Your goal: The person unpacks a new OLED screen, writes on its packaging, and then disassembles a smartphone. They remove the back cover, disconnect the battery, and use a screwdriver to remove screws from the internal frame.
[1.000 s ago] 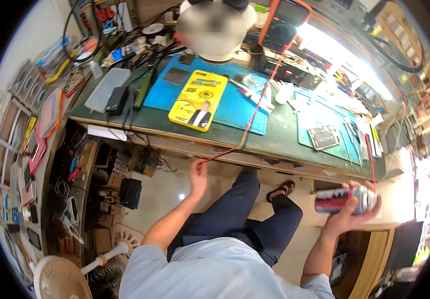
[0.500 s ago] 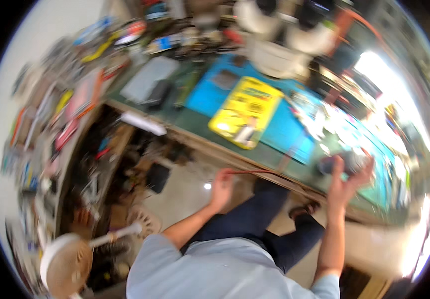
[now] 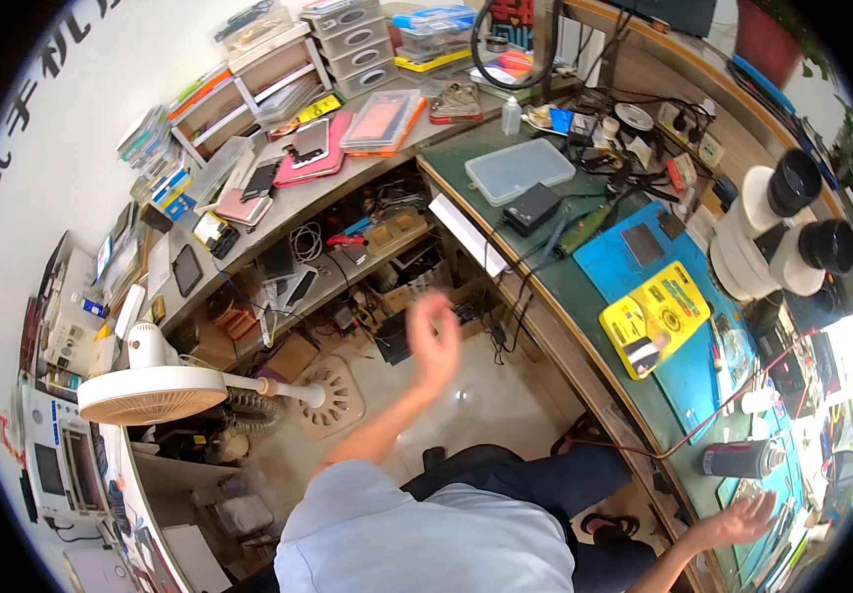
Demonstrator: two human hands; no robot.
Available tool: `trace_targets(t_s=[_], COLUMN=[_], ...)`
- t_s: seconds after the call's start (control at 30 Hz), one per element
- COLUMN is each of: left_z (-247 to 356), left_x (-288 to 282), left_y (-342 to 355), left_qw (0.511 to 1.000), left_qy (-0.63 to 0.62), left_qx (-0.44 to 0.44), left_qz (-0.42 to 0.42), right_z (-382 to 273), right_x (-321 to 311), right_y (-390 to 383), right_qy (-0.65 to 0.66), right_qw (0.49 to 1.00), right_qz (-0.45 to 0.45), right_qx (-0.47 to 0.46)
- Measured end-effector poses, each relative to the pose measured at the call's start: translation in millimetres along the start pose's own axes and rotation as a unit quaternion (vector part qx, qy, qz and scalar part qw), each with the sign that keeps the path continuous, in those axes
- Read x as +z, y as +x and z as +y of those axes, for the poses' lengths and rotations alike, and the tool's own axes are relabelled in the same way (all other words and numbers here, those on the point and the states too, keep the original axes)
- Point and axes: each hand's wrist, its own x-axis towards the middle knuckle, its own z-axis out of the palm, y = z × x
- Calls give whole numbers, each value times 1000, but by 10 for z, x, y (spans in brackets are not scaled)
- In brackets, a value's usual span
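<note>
A white fan [image 3: 155, 387] stood at nine o'clock. The left hand [image 3: 436, 341] was raised near the middle, above the floor, forearm angled up from the shoulder, fingers loosely curled and blurred, holding nothing. Toward three o'clock a yellow card [image 3: 655, 318] lay on a blue mat [image 3: 688, 366] on the green surface [image 3: 584, 296]. At five o'clock the right hand [image 3: 742, 519] reached out flat, fingers spread wide, empty, just below a dark spray can [image 3: 739, 460] lying on its side.
</note>
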Motion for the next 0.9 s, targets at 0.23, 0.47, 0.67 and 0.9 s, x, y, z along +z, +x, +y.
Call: trace_targets(t_s=[0.23,0.47,0.67,0.9], left_z=[-428,-460,-496,-427], left_x=[-1284,-1401,-1260,-1434], left_y=[2760,3533,3760,3789], left_qw=[892,831,825,850], left_qy=[382,516,519,494], left_qx=[29,-197,-223,-180], left_qz=[240,70,11,-25], right_z=[106,152,10,119], right_x=[-338,-379,-415,-554], right_y=[-154,-193,-113,-147], right_qy=[-111,-281,-210,-196], right_qw=[992,957,971,976], right_qz=[56,67,112,92], right_qx=[2,-9,-7,0])
